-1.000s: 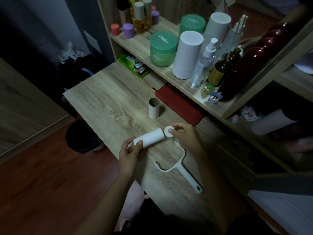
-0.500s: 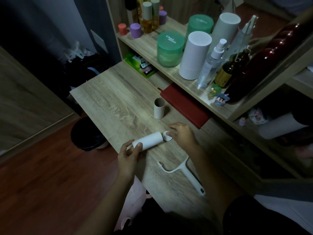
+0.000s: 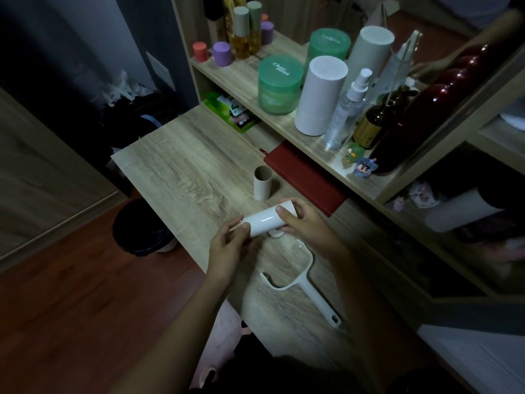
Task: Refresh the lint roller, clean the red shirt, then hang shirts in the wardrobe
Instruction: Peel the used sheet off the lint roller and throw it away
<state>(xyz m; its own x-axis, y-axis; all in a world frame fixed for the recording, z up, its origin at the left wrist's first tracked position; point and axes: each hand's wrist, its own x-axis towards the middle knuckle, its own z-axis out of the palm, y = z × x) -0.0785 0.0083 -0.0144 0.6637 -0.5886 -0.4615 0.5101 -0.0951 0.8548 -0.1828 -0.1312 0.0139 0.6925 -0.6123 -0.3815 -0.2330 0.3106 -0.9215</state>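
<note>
Fresh white paper lint-roller refill roll (image 3: 265, 220) is up off the light wood-grain desk (image 3: 176, 177), roughly level between both hands; right hand (image 3: 305, 226) wraps one end, fingers and thumb curled round the tube; left hand (image 3: 227, 248) pinches the other end with its fingertips, picking at a sheet edge or end piece, can't resolve which; white plastic roller handle (image 3: 302, 285) lies bare on the desk just beside the hands; empty brown cardboard core (image 3: 262, 183) stands upright behind; small white round cap (image 3: 276, 234) sits on the desk under the roll; my read: roll is light, hollow, crushable, glossy so slippery until peeled, then tacky; hold by the ends, not mid-barrel; text: green plastic jar (image 3: 279, 86) lid reads roughly "Chai Miss"; print on the roll is too small to read
</note>
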